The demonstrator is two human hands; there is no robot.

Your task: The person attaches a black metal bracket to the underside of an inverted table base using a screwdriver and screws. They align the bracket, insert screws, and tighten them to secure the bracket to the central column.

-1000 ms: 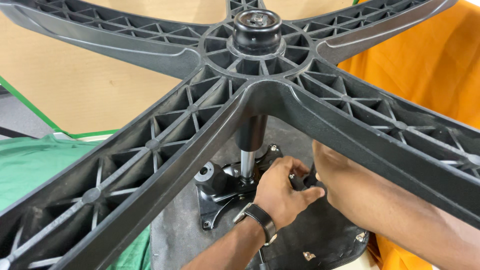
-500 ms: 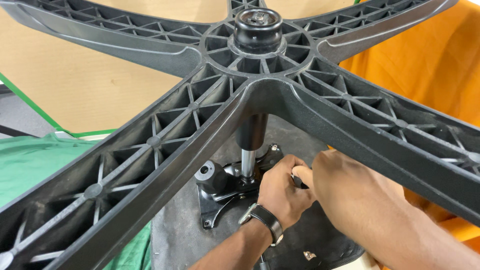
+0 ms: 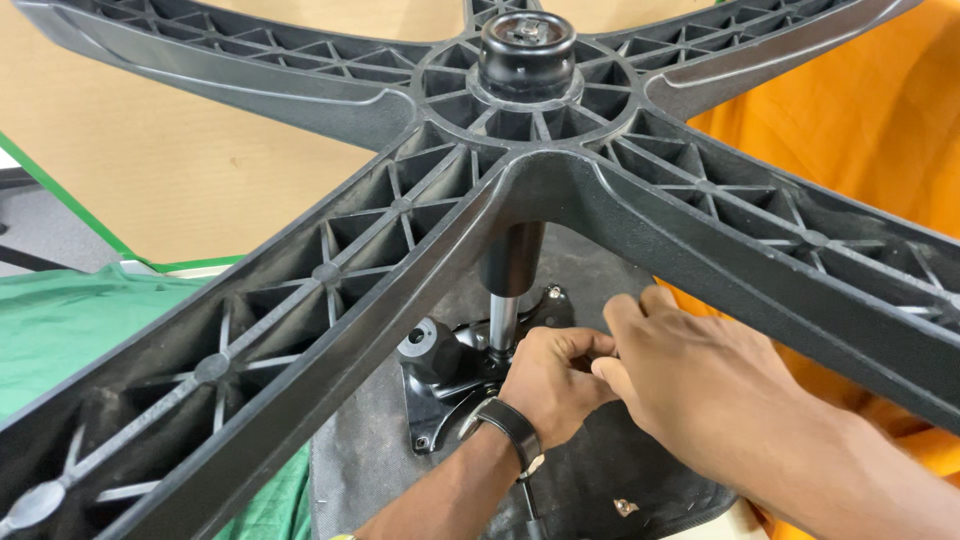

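A big black plastic chair base (image 3: 420, 230) with long star-shaped arms fills most of the view. It is upside down, so the ribs inside the arms show. A round hub (image 3: 527, 45) sits in the middle at the top. A shiny metal post (image 3: 505, 300) runs from the hub down to a black metal seat plate (image 3: 440, 395), which sits on the dark underside of the chair seat (image 3: 380, 450). A round black knob (image 3: 430, 350) sticks out of the plate just beside the post.

Both hands are low down by the plate, under the arms of the base. The left hand (image 3: 548, 380) wears a dark wristband (image 3: 510, 428) and its fingers are curled in tight at the plate, right next to the post. What it grips is hidden. The right hand (image 3: 690, 370) touches the left one, with its fingers bent over it. I cannot tell if it holds anything.

Green cloth (image 3: 90, 320) lies on the left, orange cloth (image 3: 860, 120) on the right, and brown cardboard (image 3: 180, 170) behind.
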